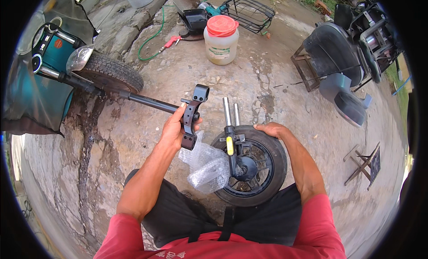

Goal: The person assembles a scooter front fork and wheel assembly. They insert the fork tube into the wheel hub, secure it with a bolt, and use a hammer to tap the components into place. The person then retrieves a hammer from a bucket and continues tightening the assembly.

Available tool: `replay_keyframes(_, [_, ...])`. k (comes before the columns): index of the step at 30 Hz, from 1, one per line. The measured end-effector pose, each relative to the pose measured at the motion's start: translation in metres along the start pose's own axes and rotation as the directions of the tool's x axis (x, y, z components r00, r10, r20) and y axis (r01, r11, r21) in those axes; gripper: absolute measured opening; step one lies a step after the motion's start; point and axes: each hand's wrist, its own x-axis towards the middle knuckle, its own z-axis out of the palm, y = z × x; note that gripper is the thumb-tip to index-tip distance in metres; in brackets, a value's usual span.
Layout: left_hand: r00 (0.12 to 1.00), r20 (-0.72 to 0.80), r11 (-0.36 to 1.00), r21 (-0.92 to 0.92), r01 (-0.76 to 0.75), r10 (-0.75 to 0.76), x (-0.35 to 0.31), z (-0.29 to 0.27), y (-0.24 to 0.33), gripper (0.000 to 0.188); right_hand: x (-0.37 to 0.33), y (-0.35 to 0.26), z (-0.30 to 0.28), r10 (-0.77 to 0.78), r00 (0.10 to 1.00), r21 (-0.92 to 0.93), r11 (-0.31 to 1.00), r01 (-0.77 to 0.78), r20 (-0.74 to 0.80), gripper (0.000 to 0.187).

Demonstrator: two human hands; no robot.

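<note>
My left hand (170,127) is closed round a black fork clamp with a steering stem (191,118). Its two-ended clamp stands nearly upright at my fingers, and the long dark tube reaches away to the left. My right hand (273,129) grips the top edge of a wheel (280,165) with a black tyre, between my knees; some of its fingers are hidden. Two fork legs (228,112) with shiny upper tubes rise from the wheel's hub, apart from the clamp. Crumpled bubble wrap (207,172) lies against the wheel's left side.
A teal scooter body (55,49) with a wheel (109,72) stands at the left. Farther off are a red-lidded jar (221,47), a black wire basket (248,12) and a red air gun (171,41). Scooter parts (332,49) and a small folding stool (366,164) stand right, on cracked concrete.
</note>
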Motion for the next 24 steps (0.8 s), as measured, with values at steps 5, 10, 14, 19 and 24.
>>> replay_keyframes(5, [0.983, 0.054, 0.982, -0.067, 0.177, -0.174, 0.05, -0.006, -0.041, 0.04, -0.013, 0.001, 0.009, -0.035, 0.998, 0.02, 0.999, 0.036, -0.045, 0.084])
replay_keyframes(10, [0.965, 0.091, 0.968, -0.023, 0.249, -0.246, 0.077, 0.023, -0.079, 0.037, -0.013, 0.011, 0.021, -0.041, 0.99, 0.036, 0.998, 0.047, -0.136, 0.081])
replay_keyframes(14, [0.95, 0.167, 0.964, 0.038, 0.263, -0.265, 0.087, 0.059, -0.094, 0.04, -0.001, 0.026, 0.024, -0.092, 0.964, -0.103, 0.992, 0.069, -0.248, 0.091])
replay_keyframes(19, [0.931, 0.216, 0.955, 0.08, 0.284, -0.295, 0.094, 0.059, -0.102, 0.043, -0.011, 0.024, 0.03, -0.092, 0.948, -0.118, 0.991, 0.058, -0.303, 0.095])
replay_keyframes(24, [0.916, 0.245, 0.948, 0.103, 0.3, -0.316, 0.072, 0.074, -0.087, 0.039, -0.044, 0.024, 0.031, -0.151, 0.922, -0.11, 0.987, 0.119, -0.357, 0.09])
